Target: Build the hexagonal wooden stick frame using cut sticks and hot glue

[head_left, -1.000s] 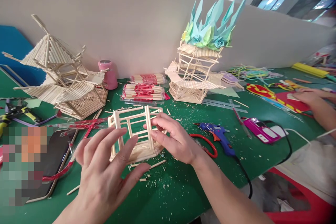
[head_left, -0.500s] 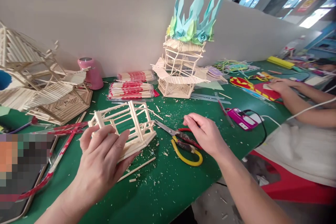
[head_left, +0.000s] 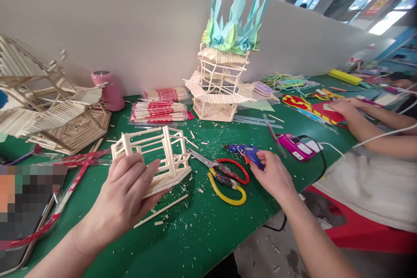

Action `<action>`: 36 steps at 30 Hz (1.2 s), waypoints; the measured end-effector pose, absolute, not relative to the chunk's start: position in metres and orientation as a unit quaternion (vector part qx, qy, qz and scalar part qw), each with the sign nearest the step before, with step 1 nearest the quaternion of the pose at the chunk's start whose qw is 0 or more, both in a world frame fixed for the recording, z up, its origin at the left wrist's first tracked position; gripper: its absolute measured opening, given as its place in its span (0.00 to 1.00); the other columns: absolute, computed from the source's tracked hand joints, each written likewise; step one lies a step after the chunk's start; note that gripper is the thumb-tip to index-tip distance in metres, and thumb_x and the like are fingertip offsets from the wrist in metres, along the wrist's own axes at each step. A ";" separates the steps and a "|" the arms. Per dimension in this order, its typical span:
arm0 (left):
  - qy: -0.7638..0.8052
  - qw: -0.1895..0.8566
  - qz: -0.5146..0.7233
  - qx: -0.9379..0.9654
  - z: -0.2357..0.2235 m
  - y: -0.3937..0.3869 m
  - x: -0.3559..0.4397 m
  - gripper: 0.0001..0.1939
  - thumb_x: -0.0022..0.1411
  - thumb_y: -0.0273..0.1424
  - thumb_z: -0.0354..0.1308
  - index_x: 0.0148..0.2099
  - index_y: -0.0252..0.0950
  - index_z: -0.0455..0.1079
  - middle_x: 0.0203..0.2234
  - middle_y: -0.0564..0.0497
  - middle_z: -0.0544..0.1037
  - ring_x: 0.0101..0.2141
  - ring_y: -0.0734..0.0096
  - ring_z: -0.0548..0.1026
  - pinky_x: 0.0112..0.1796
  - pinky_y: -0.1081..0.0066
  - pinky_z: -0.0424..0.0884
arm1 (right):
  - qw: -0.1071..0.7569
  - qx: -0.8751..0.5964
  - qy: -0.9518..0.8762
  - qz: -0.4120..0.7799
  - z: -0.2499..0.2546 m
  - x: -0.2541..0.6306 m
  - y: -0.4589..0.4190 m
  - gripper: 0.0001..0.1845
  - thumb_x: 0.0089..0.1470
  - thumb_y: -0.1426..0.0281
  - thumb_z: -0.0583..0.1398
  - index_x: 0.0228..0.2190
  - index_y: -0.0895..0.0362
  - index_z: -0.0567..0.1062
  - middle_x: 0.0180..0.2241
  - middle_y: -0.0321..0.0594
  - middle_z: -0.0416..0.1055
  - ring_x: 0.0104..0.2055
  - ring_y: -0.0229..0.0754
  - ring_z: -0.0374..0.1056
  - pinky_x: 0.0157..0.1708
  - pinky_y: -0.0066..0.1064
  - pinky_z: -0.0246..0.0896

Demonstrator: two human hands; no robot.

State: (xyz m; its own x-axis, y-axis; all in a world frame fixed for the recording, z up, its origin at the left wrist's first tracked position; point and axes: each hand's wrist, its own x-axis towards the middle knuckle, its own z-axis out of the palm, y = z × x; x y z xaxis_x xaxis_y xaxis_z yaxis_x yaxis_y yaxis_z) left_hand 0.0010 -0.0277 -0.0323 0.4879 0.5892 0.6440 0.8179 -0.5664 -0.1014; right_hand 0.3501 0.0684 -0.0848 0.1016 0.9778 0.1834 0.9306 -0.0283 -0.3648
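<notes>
Head view: stick frame steadied on the left, glue gun grasped on the right.
The stick frame [head_left: 170, 156] is held tilted over the counter [head_left: 189, 254] by the left hand [head_left: 122, 191], its fingers bent round the near side, thumb low by the base; whether the base is resting cannot be told; the glue gun [head_left: 244, 150] is grasped at its rear by the right hand [head_left: 272, 173], fingers partly curled, their tips partly hidden; the frame is judged light, stiff, fragile at the joints, best held by its base; the gun is judged hard, best taken by the handle.
</notes>
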 end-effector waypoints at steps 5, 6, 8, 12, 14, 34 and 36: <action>-0.435 0.178 -0.285 -0.836 -0.029 -0.027 0.006 0.20 0.56 0.30 0.59 0.48 0.25 0.62 0.29 0.43 0.71 0.38 0.56 0.66 0.40 0.56 0.67 | 0.179 -0.749 -0.628 0.108 -0.089 0.355 0.079 0.15 0.38 0.63 0.57 0.31 0.57 0.69 0.28 0.46 0.71 0.31 0.53 0.68 0.29 0.39 0.61; -0.436 0.176 -0.286 -0.835 -0.028 -0.027 0.007 0.19 0.56 0.30 0.59 0.48 0.25 0.63 0.29 0.43 0.71 0.38 0.57 0.66 0.40 0.56 0.67 | 0.182 -0.751 -0.623 0.120 -0.087 0.356 0.079 0.15 0.38 0.63 0.56 0.30 0.57 0.69 0.26 0.45 0.70 0.29 0.52 0.68 0.28 0.39 0.60; -0.434 0.177 -0.292 -0.834 -0.027 -0.027 0.008 0.19 0.56 0.31 0.59 0.47 0.25 0.63 0.29 0.43 0.71 0.37 0.57 0.66 0.40 0.56 0.66 | 0.193 -0.748 -0.616 0.154 -0.079 0.355 0.078 0.16 0.39 0.61 0.56 0.30 0.57 0.69 0.23 0.43 0.69 0.27 0.51 0.67 0.27 0.38 0.59; -0.435 0.175 -0.297 -0.832 -0.027 -0.025 0.009 0.18 0.56 0.31 0.60 0.46 0.25 0.64 0.28 0.44 0.71 0.37 0.57 0.66 0.39 0.56 0.66 | 0.242 -0.694 -0.624 0.266 -0.054 0.346 0.067 0.16 0.45 0.59 0.52 0.32 0.56 0.68 0.25 0.40 0.71 0.28 0.44 0.68 0.28 0.32 0.63; -0.432 0.174 -0.296 -0.834 -0.028 -0.025 0.009 0.19 0.56 0.32 0.60 0.46 0.25 0.64 0.28 0.43 0.71 0.37 0.57 0.66 0.40 0.56 0.66 | 0.301 -0.615 -0.627 0.372 -0.039 0.338 0.056 0.13 0.48 0.59 0.53 0.30 0.56 0.68 0.25 0.38 0.70 0.28 0.40 0.67 0.29 0.29 0.63; -0.458 0.176 -0.288 -0.822 -0.031 -0.032 0.005 0.19 0.57 0.33 0.59 0.47 0.27 0.63 0.28 0.44 0.72 0.37 0.57 0.67 0.40 0.55 0.66 | 0.265 -0.468 -0.769 0.347 -0.002 0.280 -0.006 0.09 0.57 0.63 0.53 0.32 0.54 0.69 0.24 0.36 0.68 0.25 0.39 0.64 0.23 0.29 0.66; -0.457 0.176 -0.287 -0.823 -0.030 -0.033 0.005 0.19 0.56 0.32 0.59 0.47 0.27 0.64 0.28 0.44 0.72 0.37 0.56 0.67 0.40 0.55 0.66 | 0.263 -0.460 -0.782 0.328 -0.002 0.280 -0.005 0.09 0.57 0.63 0.53 0.33 0.54 0.69 0.26 0.37 0.69 0.28 0.40 0.67 0.25 0.30 0.67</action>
